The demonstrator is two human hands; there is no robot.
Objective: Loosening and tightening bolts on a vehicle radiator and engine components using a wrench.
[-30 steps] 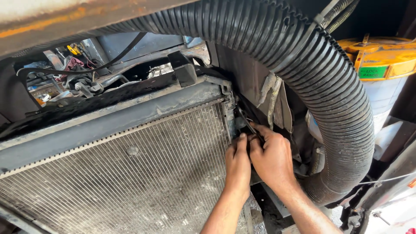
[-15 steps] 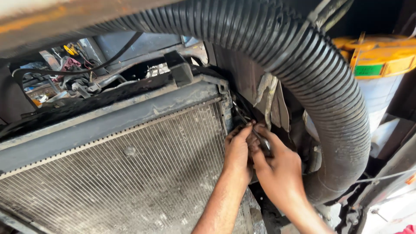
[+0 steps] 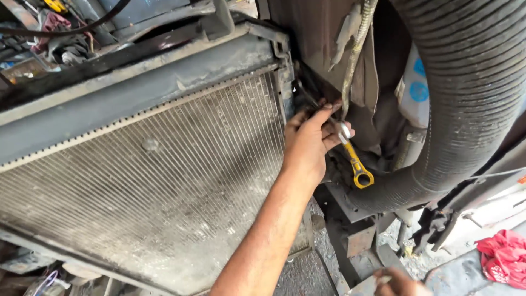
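Since a moment ago my right hand [image 3: 400,282] has dropped away from the radiator [image 3: 148,181] and now sits low, well below its right edge, only partly in view, so I cannot tell its fingers. My left hand [image 3: 309,145] alone stays at the radiator's right edge, fingers closed on a yellow wrench [image 3: 355,163] hanging down just beside it.

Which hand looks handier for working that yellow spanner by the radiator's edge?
Probably the left hand: it already grips the yellow spanner beside the radiator. The right hand is low down, well away.
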